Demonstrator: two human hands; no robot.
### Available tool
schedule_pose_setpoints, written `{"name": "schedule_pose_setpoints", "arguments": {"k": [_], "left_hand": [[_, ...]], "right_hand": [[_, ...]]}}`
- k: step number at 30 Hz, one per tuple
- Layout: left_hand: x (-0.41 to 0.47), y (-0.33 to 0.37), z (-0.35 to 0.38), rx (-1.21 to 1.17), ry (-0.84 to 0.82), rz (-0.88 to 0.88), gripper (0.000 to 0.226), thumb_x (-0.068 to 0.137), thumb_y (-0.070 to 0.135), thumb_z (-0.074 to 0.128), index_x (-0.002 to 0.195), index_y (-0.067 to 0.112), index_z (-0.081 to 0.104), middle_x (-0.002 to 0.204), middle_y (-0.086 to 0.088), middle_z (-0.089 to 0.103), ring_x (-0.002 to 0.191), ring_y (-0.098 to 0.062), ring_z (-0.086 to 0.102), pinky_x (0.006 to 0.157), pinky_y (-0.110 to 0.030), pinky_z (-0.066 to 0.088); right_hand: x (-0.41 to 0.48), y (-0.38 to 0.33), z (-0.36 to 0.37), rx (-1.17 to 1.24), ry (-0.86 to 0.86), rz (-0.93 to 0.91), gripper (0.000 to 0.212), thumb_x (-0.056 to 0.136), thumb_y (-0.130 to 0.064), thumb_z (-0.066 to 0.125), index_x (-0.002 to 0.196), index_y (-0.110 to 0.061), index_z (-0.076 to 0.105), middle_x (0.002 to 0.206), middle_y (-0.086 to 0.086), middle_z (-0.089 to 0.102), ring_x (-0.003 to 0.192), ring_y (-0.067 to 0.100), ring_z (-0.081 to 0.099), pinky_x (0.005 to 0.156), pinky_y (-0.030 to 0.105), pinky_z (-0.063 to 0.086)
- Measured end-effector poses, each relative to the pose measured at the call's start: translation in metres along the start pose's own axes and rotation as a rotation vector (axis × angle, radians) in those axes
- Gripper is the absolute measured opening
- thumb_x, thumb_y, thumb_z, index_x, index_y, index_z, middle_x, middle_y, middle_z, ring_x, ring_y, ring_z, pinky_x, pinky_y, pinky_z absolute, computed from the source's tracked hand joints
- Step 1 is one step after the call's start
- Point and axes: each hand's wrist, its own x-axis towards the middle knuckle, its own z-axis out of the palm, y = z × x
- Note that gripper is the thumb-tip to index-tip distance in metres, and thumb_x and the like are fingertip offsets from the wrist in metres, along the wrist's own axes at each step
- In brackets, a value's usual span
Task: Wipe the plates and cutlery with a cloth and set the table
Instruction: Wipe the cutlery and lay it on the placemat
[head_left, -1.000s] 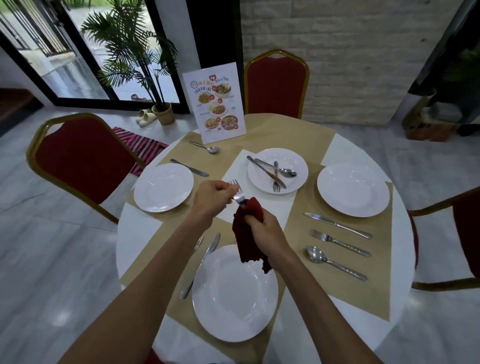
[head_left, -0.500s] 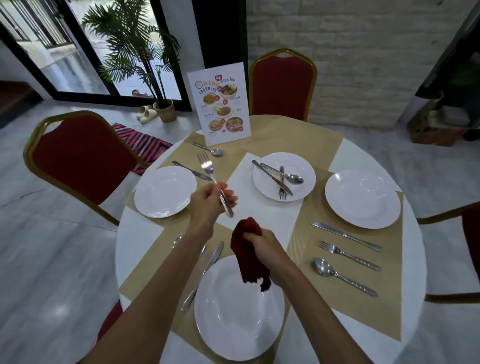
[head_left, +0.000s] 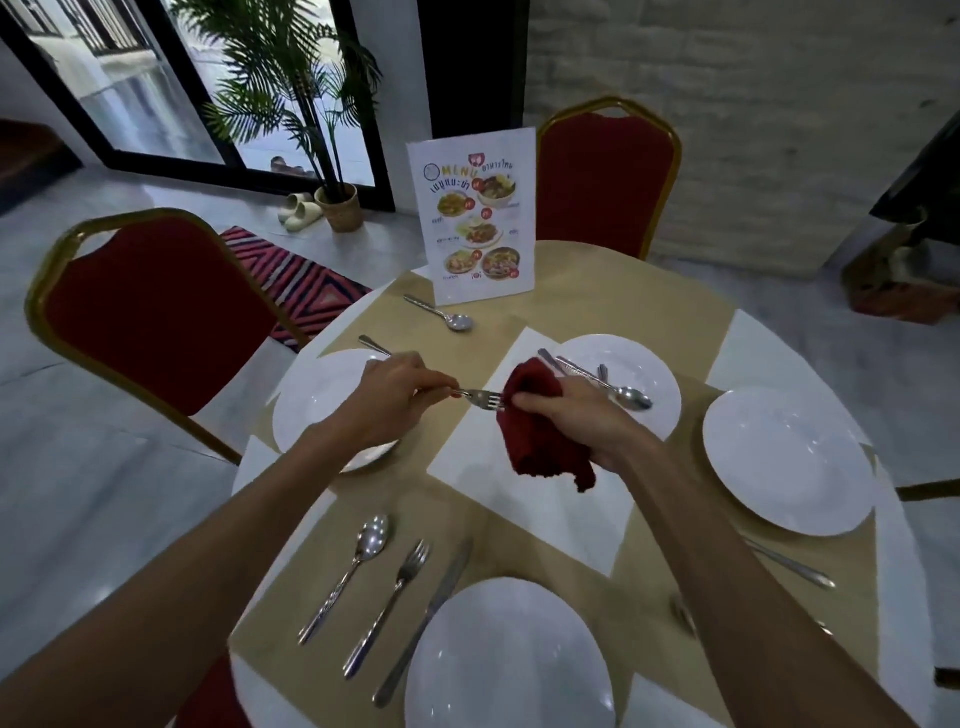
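Head view, table-setting scene. I see the left hand (head_left: 395, 400) held above the round table (head_left: 753, 340), its fingers and thumb pinching the handle of the held fork (head_left: 480, 399), which lies roughly level with its tines pointing toward the right hand (head_left: 576, 421). The right hand's fingers are curled tight round a bunched dark red cloth (head_left: 540, 441), whose upper fold meets the tines; the loose end hangs below the hand. Both hands are over the white centre of the table, between the left plate (head_left: 311, 415) and the far plate (head_left: 654, 364). The far plate carries a spoon (head_left: 631, 397) and other cutlery, partly hidden by the cloth and hand. The right plate (head_left: 789, 462) is bare. Beside the near plate (head_left: 509, 660), on its left, lie a near spoon (head_left: 363, 556), a near fork (head_left: 395, 597) and a knife (head_left: 431, 613), side by side on a tan placemat (head_left: 291, 587). A small spoon (head_left: 449, 318) lies in front of the upright menu card (head_left: 475, 218).
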Motion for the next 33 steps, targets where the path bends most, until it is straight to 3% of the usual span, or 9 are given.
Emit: {"name": "schedule_pose_setpoints", "arguments": {"k": [4,7,9,12,14,17,26,31,33], "left_hand": [[0.031,-0.043,0.005,0.119,0.044,0.041,0.021,0.095,0.031,0.062,0.112,0.031,0.075,0.095,0.003,0.061,0.097,-0.019,0.055,0.093,-0.041,0.033],[0.050,-0.068,0.024,0.196,0.185,-0.067,0.024,0.094,0.031,0.063,0.116,0.029,0.073,0.122,-0.003,0.064,0.123,-0.026,0.052,0.113,-0.050,0.022],[0.061,-0.081,0.041,0.199,0.184,-0.180,0.036,0.097,0.035,0.059,0.131,0.025,0.064,0.147,-0.011,0.049,0.144,-0.031,0.035,0.119,-0.053,0.011],[0.077,-0.093,0.068,0.189,0.076,-0.266,0.051,0.103,0.045,0.040,0.150,0.026,0.041,0.163,-0.015,0.023,0.153,-0.031,0.009,0.120,-0.053,-0.002],[0.091,-0.104,0.081,0.199,0.030,-0.330,0.055,0.103,0.047,0.034,0.154,0.025,0.031,0.164,-0.016,0.016,0.154,-0.031,0.002,0.120,-0.053,-0.004],[0.117,-0.117,0.093,0.141,0.008,-0.418,0.056,0.105,0.046,0.030,0.155,0.020,0.028,0.164,-0.018,0.015,0.153,-0.032,0.003,0.121,-0.052,0.002],[0.162,-0.163,0.129,0.087,-0.059,-0.539,0.061,0.105,0.045,0.034,0.149,0.003,0.033,0.162,-0.020,0.017,0.152,-0.034,0.009,0.120,-0.047,0.013],[0.169,-0.169,0.138,0.033,0.013,-0.546,0.061,0.104,0.042,0.040,0.148,0.000,0.034,0.162,-0.020,0.018,0.152,-0.033,0.009,0.123,-0.043,0.014],[0.171,-0.172,0.140,0.034,0.010,-0.546,0.062,0.103,0.039,0.043,0.150,0.000,0.031,0.163,-0.020,0.016,0.153,-0.033,0.007,0.124,-0.043,0.013]], "right_hand": [[0.046,-0.008,0.026,-0.060,0.086,0.048,0.021,0.089,-0.020,0.072,0.099,-0.001,0.070,0.084,0.023,0.071,0.060,0.034,0.068,0.048,0.038,0.054],[0.085,-0.011,0.046,-0.016,0.188,0.090,0.022,0.087,-0.020,0.071,0.100,-0.002,0.068,0.083,0.022,0.072,0.054,0.033,0.068,0.044,0.034,0.052],[0.115,-0.013,0.061,0.014,0.237,0.126,0.025,0.085,-0.021,0.070,0.101,-0.003,0.066,0.083,0.023,0.071,0.056,0.036,0.070,0.046,0.038,0.055],[0.158,-0.012,0.079,0.018,0.306,0.147,0.026,0.082,-0.024,0.071,0.102,-0.008,0.065,0.092,0.020,0.071,0.074,0.041,0.073,0.055,0.047,0.062],[0.187,-0.009,0.088,-0.006,0.343,0.152,0.029,0.083,-0.025,0.070,0.108,-0.010,0.066,0.098,0.015,0.070,0.085,0.036,0.071,0.067,0.048,0.063],[0.223,-0.006,0.097,-0.037,0.360,0.177,0.030,0.088,-0.023,0.068,0.114,-0.009,0.065,0.100,0.011,0.069,0.087,0.028,0.068,0.068,0.037,0.059],[0.290,0.006,0.113,-0.032,0.368,0.256,0.030,0.085,-0.022,0.070,0.111,-0.009,0.066,0.099,0.010,0.068,0.094,0.029,0.066,0.091,0.045,0.058],[0.300,0.009,0.107,-0.051,0.373,0.243,0.029,0.089,-0.025,0.071,0.111,-0.009,0.061,0.094,0.007,0.064,0.095,0.028,0.064,0.092,0.045,0.057],[0.299,0.011,0.104,-0.063,0.385,0.233,0.029,0.091,-0.024,0.069,0.114,-0.008,0.059,0.097,0.007,0.063,0.091,0.025,0.062,0.084,0.041,0.056]]}}
